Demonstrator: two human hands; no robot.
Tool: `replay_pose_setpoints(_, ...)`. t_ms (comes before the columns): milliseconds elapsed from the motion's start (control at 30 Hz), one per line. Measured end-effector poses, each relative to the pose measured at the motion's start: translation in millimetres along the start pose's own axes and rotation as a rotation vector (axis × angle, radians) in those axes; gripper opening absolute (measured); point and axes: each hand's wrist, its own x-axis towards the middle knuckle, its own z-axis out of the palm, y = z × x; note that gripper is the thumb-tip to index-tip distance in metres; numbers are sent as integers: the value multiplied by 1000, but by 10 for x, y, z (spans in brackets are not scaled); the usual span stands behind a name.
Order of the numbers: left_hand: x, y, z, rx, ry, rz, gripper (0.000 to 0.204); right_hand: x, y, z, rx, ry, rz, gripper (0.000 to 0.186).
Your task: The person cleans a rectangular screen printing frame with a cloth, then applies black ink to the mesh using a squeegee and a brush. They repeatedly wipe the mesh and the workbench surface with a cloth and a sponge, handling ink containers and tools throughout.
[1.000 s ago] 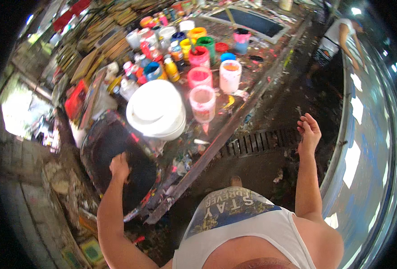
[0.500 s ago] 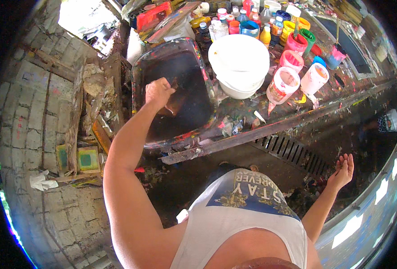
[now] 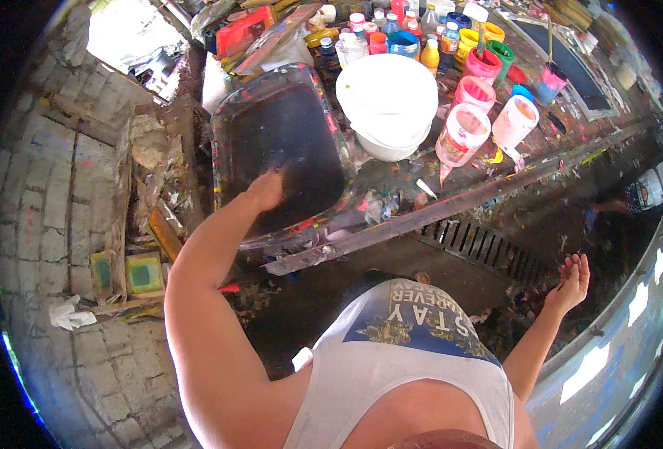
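Observation:
My left hand (image 3: pixel 268 191) reaches into a black, paint-flecked tub (image 3: pixel 330 101) of dark liquid on the left of the worktable (image 3: pixel 481 168). Its fingertips are submerged or blurred, so whether they hold anything is unclear. Just right of the tub stand a white bucket (image 3: pixel 384 101) and open pink paint containers (image 3: pixel 460 138), among several bottles and pots of coloured paint (image 3: pixel 429 56). My right hand (image 3: pixel 571 284) hangs out to the right below the table's edge, fingers loosely curled and apart, with nothing visible in it.
A framed screen (image 3: pixel 593 75) lies at the back right. A block wall (image 3: pixel 54 209) and wooden frames (image 3: pixel 144 273) line the left. A floor grate (image 3: pixel 481 247) lies below the table. Another person (image 3: pixel 646 191) bends at the far right beside a long pale board (image 3: pixel 623 352).
The view has swung left since a second ago. Over the last half second my left hand has sunk lower into the tub, and the fingers seen pinched then are now obscured.

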Motion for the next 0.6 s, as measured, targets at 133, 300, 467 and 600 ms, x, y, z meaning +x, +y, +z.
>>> replay_pose_setpoints(133,112,73,72,-7,172,-61,94,-33,-57,-77,0,29,-4,33)
replay_pose_setpoints(300,307,31,67,64,173,55,83,-102,-51,-89,-21,60,11,33)
replay_pose_setpoints(467,410,106,-74,-60,106,1,46,-200,-75,-112,-22,50,6,33)
replay_pose_setpoints(600,354,262,-217,-57,142,-105,32,-247,-98,-167,-35,66,2,33)
